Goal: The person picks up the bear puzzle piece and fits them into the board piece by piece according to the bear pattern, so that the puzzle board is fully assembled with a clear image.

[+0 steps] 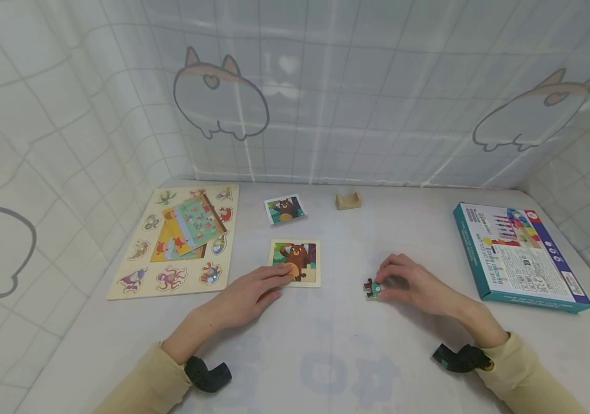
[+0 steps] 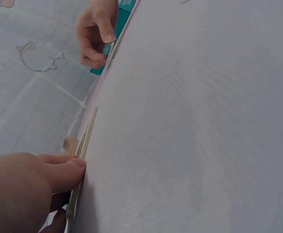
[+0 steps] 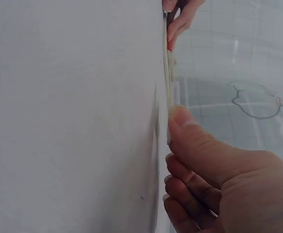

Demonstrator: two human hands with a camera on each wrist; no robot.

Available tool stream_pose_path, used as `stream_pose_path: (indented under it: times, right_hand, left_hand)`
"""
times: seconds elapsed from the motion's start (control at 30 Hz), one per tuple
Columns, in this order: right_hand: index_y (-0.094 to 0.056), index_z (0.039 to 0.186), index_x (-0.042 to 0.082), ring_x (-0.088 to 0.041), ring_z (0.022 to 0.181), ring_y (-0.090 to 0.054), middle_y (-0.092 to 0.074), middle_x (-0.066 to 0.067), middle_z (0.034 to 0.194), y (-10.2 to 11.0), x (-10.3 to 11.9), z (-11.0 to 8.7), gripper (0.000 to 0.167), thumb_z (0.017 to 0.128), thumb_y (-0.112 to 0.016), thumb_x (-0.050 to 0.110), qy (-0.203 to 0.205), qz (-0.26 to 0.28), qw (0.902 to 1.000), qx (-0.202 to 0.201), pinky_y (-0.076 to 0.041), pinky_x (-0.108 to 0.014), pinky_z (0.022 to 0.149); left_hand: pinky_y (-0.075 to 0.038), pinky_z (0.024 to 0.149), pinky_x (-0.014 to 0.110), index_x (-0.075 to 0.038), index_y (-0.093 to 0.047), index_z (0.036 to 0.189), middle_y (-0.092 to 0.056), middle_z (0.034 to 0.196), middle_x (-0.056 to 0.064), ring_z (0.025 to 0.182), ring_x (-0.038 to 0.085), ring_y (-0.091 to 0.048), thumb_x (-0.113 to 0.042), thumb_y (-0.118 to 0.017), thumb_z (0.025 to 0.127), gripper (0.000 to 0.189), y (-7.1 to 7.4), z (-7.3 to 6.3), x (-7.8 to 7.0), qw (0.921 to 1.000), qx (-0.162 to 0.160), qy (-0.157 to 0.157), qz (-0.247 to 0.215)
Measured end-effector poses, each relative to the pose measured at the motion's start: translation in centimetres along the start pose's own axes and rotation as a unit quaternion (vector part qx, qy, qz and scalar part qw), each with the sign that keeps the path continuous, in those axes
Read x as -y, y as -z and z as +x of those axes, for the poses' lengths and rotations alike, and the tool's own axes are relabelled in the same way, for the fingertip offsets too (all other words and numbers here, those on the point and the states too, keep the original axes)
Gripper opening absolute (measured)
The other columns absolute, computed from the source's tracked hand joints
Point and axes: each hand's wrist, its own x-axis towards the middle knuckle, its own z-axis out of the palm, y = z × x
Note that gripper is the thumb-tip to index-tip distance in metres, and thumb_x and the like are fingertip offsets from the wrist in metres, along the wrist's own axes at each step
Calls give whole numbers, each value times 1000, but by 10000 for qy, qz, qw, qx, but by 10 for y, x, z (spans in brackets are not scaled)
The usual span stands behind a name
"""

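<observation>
In the head view, my left hand [image 1: 245, 293] rests its fairly straight fingers on the lower left of a square bear puzzle board [image 1: 302, 261]. Its thumb lies by the near edge. The left wrist view shows the pale board [image 2: 90, 131] edge-on, with the thumb right at its side. To the right, thumb and forefinger of my right hand [image 1: 419, 287] pinch a small brown and green jigsaw piece [image 1: 371, 288], held low over the table. In the right wrist view, the other fingers of the right hand [image 3: 219, 170] curl loosely below the thumb.
Behind the board lies a bear picture card [image 1: 285, 209], with a small wooden block [image 1: 348, 200] to its right. A sea-animal board [image 1: 142, 276] bearing colourful cards [image 1: 196, 224] is at left. A teal-edged box [image 1: 523, 259] lies at right. White printed curtains surround the table.
</observation>
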Motion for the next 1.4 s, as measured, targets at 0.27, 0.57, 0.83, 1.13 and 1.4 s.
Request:
stream_pose_path:
  times: [0.27,0.57,0.83,1.13,1.4]
  right_hand:
    - [-69,104,16,-9,106,-51,-60,5,107,-4,11,16,17,89,-77,19,139,-18,9998,-105,-46,-26,91]
    - [-70,104,12,-15,107,-49,-60,2,106,-19,31,50,17,89,-76,19,31,266,9996,-68,-47,-37,92]
    - [-71,102,7,-18,103,-48,-60,-1,105,-37,45,78,18,88,-77,17,174,102,9996,-206,-47,-36,90]
    - [-70,101,6,-21,101,-49,-60,-4,105,-48,55,95,18,88,-77,18,150,-51,9997,-209,-46,-37,89]
    - [-71,100,7,-19,93,-49,-60,-3,101,-58,51,99,20,88,-77,22,147,-338,9990,-251,-45,-34,82]
  left_hand:
    - [-37,117,43,-15,-55,145,-44,156,-1,144,22,-41,-22,-56,103,42,1,0,-2,10000,28,79,31]
    - [-35,119,44,-16,-54,146,-43,157,-3,145,21,-40,-24,-57,103,43,0,0,-1,9998,104,148,54]
    - [-38,117,44,-15,-54,146,-43,157,-3,145,21,-40,-24,-57,103,44,0,1,0,9999,92,118,19]
    - [-39,116,45,-15,-53,146,-44,156,-1,144,22,-41,-24,-58,103,45,1,2,-2,9999,109,106,34]
    - [-34,119,45,-15,-53,146,-43,157,-3,144,21,-40,-25,-57,103,44,0,2,-1,9998,167,125,76]
